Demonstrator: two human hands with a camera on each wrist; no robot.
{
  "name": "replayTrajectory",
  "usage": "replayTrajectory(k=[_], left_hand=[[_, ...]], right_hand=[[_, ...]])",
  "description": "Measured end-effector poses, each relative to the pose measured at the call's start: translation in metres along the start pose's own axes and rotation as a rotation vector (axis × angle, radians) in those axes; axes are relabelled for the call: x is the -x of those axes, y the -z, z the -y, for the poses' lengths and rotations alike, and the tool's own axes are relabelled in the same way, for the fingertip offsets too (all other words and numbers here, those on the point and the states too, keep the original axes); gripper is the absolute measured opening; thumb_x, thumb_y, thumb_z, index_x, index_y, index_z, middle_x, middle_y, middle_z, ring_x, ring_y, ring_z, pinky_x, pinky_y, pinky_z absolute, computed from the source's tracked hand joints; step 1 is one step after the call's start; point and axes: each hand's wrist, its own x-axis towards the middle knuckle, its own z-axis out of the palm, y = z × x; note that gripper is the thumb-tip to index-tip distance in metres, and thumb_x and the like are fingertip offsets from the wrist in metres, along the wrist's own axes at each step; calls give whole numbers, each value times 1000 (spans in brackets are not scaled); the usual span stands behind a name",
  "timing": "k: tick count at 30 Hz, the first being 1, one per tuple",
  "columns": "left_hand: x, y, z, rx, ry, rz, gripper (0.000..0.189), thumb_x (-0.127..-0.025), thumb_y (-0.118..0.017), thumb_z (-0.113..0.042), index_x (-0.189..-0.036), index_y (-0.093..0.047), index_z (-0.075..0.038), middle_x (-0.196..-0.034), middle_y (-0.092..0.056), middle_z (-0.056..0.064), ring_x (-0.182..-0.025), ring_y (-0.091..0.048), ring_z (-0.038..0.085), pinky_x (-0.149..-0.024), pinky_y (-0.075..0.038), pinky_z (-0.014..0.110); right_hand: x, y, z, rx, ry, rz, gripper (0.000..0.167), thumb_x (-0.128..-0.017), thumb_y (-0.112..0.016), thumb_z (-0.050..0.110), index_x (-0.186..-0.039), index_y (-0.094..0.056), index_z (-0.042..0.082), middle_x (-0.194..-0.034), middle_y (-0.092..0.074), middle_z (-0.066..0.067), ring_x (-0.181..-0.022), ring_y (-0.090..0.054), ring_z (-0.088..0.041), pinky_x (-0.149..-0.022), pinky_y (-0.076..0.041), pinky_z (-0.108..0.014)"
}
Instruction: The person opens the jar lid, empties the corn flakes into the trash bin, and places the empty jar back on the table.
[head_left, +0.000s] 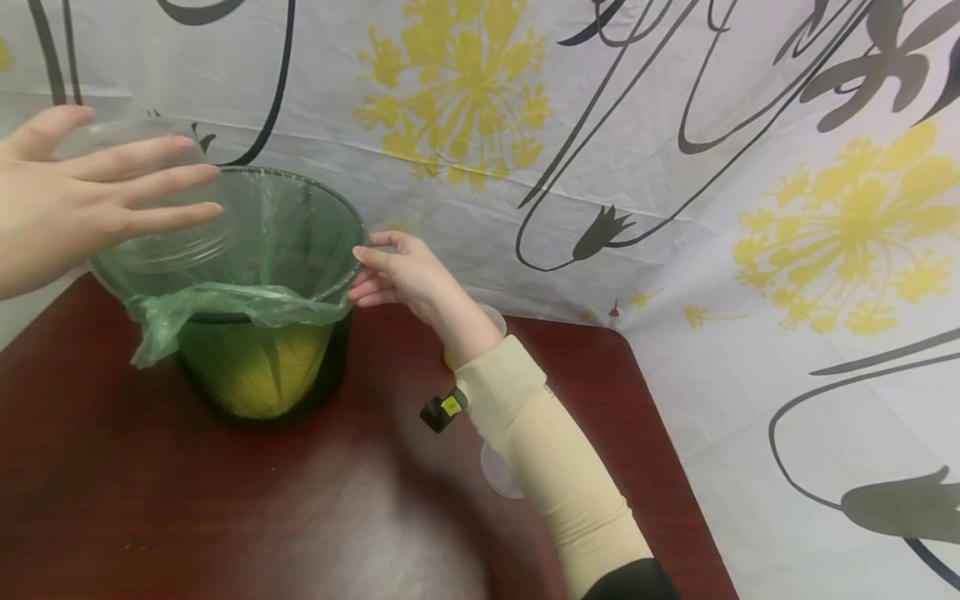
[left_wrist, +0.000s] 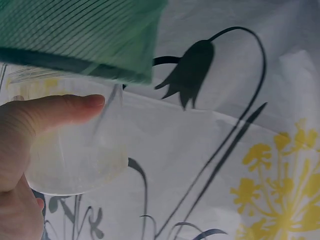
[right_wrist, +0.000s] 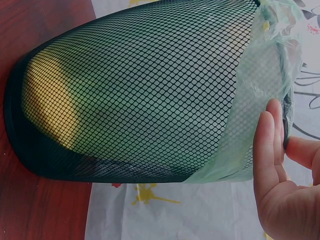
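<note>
One clear plastic jar (left_wrist: 82,150), gripped by the left hand (head_left: 97,200), is at the mouth of one mesh wastebasket (right_wrist: 150,100) lined with one green bag (head_left: 217,304). The jar is inverted, ridged opening pointing downward, long axis steep but tilted. The right hand (head_left: 397,271) pinches the basket's rim. Dark red table (head_left: 300,517) underneath; flower-printed sheet (head_left: 675,283) behind.

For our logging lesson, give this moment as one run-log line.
left hand: holds clear container at mouth of mesh bin | right hand: grips bin rim | green liner: folded over rim
</note>
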Motion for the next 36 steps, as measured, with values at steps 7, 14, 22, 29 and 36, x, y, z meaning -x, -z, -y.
replayTrajectory(k=[7, 14, 22, 29, 36], left_hand=[[5, -3, -1, 269, 1, -108, 92, -81, -14, 23, -151, 18, -27, -158, -8, 16, -142, -15, 30, -96, -25, 61], [6, -3, -2, 285, 2, -138, 90, -82, -12, 22, -151, 16, -28, -158, -10, 15, -142, -18, 30, -94, -25, 62], [6, -2, 0, 301, 7, -141, 88, -83, -11, 20, -152, 13, -28, -159, -7, 12, -142, -16, 29, -95, -24, 62], [4, -3, 2, -58, -12, -36, 84, -82, -18, 24, -150, 15, -12, -156, -14, 20, -143, -13, 29, -97, -26, 57], [0, -1, 3, 5, -13, -95, 94, -78, -24, 29, -150, 17, -15, -156, -16, 17, -142, -16, 28, -97, -26, 58]], right_hand=[[1, 1, 0, 4, 4, -4, 53, -97, -55, 13, -145, -31, 4, -74, -62, -17, -60, -65, -23, -71, -56, -42], [1, 0, 0, 2, 4, -6, 53, -97, -56, 12, -144, -32, 4, -74, -62, -17, -60, -65, -24, -67, -57, -39], [0, 1, 0, 6, 6, -6, 53, -97, -56, 12, -144, -32, 4, -75, -62, -18, -61, -65, -24, -67, -57, -39], [-1, 0, -1, 4, 2, -5, 52, -97, -56, 12, -143, -33, 5, -74, -62, -17, -61, -65, -24, -68, -57, -39], [0, -1, 0, 5, 4, -2, 52, -97, -55, 13, -144, -33, 5, -75, -62, -17, -61, -65, -24, -71, -56, -41]])
